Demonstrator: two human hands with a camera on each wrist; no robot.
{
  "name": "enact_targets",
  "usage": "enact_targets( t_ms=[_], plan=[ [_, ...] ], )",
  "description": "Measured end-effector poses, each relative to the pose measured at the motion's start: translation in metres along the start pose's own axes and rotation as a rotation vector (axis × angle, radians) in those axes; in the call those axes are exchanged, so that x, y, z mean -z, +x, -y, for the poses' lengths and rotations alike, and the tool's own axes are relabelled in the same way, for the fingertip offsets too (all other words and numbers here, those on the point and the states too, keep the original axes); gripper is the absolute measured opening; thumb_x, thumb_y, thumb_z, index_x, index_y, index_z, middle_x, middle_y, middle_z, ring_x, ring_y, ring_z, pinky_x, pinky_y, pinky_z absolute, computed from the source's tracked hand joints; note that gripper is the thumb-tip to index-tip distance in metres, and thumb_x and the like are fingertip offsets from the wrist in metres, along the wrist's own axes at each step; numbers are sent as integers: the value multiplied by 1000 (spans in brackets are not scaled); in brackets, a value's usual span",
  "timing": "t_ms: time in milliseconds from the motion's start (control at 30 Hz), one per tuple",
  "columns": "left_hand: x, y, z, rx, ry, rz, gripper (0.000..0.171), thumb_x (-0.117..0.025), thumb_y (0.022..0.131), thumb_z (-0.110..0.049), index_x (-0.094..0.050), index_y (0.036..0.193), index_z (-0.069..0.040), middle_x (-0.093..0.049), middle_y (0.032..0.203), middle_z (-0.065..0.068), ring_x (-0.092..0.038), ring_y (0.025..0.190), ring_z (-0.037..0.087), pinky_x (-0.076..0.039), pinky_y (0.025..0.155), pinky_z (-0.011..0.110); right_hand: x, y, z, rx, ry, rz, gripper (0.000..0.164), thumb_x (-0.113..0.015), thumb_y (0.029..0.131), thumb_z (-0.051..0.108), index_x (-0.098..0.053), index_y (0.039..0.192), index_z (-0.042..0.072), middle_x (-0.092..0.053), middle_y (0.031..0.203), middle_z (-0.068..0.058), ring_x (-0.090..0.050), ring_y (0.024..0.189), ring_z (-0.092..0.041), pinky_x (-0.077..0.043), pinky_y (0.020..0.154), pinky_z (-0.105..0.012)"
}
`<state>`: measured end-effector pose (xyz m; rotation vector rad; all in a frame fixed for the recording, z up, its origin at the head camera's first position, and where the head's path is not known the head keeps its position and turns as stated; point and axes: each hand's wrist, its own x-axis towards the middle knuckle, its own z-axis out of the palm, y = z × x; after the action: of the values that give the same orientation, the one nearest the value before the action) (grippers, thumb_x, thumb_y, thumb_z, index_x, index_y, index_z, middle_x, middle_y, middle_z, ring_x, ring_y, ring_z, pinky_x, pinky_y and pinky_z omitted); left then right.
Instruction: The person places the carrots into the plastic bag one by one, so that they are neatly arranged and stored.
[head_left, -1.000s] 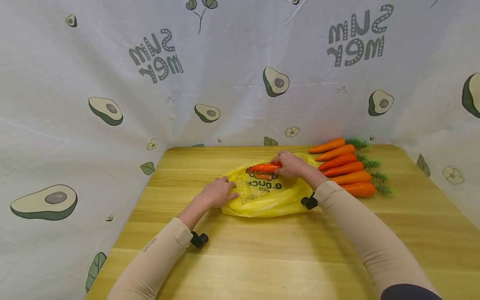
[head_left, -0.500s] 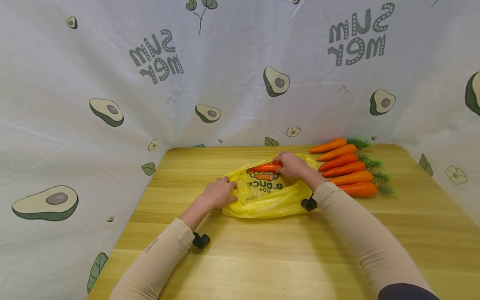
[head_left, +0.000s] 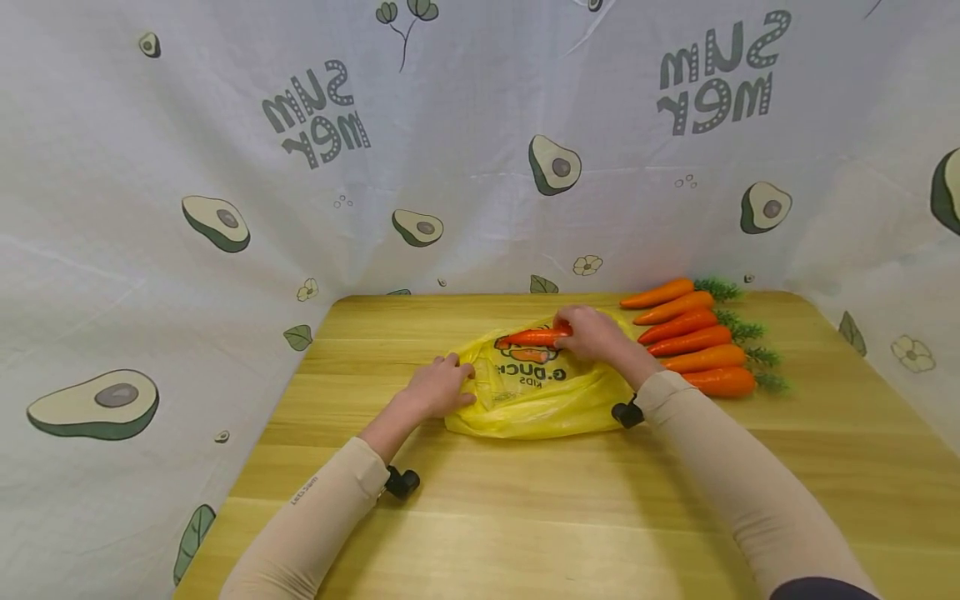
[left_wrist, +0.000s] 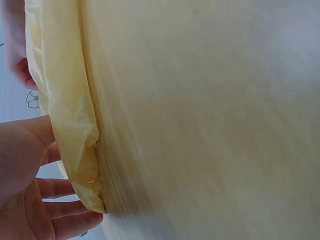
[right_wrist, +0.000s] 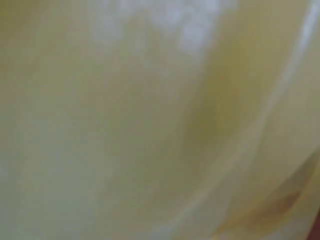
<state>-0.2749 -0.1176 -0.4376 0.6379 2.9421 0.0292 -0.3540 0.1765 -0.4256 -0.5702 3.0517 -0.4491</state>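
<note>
A yellow plastic bag (head_left: 517, 417) with a printed duck logo lies on the table, its near side loosely creased. Over the print lies a red-orange carrot (head_left: 528, 337), its slim end pointing left. My right hand (head_left: 596, 335) grips the carrot's right end, and its leafy top is out of sight. At the bag's left end, my left hand (head_left: 437, 387) rests with spread fingers (left_wrist: 70, 209) against the plastic, as the left wrist view shows. Blurred yellow plastic (right_wrist: 150, 125) fills the right wrist view.
Several orange and red carrots (head_left: 701, 342) with green tops lie in a row right of the bag, close by the right forearm. The wooden table (head_left: 525, 517) ends at the back against a white curtain (head_left: 465, 100) printed with avocados.
My right hand and forearm have shifted slightly to the right, with the carrot still in its grip. The left hand stays on the bag's left end.
</note>
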Motion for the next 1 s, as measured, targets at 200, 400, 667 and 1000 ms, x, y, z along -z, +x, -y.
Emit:
enact_targets(
  t_ms=[200, 400, 667, 1000],
  plan=[
    [1, -1, -1, 4, 1, 5, 43, -64, 98, -44, -62, 133, -19, -56, 130, 10, -56, 111, 28, -53, 87, 45, 3, -3, -5, 40, 10, 55, 42, -71, 84, 3, -67, 126, 6, -64, 128, -19, -57, 108, -34, -47, 100, -53],
    [2, -2, -2, -9, -6, 7, 43, -65, 98, -44, -62, 133, -19, -56, 130, 11, -57, 112, 29, -54, 86, 45, 2, -6, -11, 67, 13, 69, 54, -61, 81, -6, -65, 134, 6, -58, 133, -22, -54, 115, -38, -46, 102, -54],
    [2, -1, -2, -14, -13, 11, 43, -64, 98, -44, -62, 133, -18, -56, 127, 11, -57, 108, 29, -54, 84, 44, 1, -7, -16, 71, 40, 40, 46, -65, 89, -1, -64, 134, 4, -58, 129, -23, -55, 112, -38, -47, 100, -53],
    [2, 0, -4, -5, -24, 19, 64, -57, 94, -63, -60, 137, -15, -55, 135, 15, -58, 119, 35, -53, 92, 50, 3, -10, -19, 66, 87, -14, 32, -67, 93, 5, -65, 125, 0, -67, 123, -20, -62, 112, -35, -47, 102, -53]
  ],
)
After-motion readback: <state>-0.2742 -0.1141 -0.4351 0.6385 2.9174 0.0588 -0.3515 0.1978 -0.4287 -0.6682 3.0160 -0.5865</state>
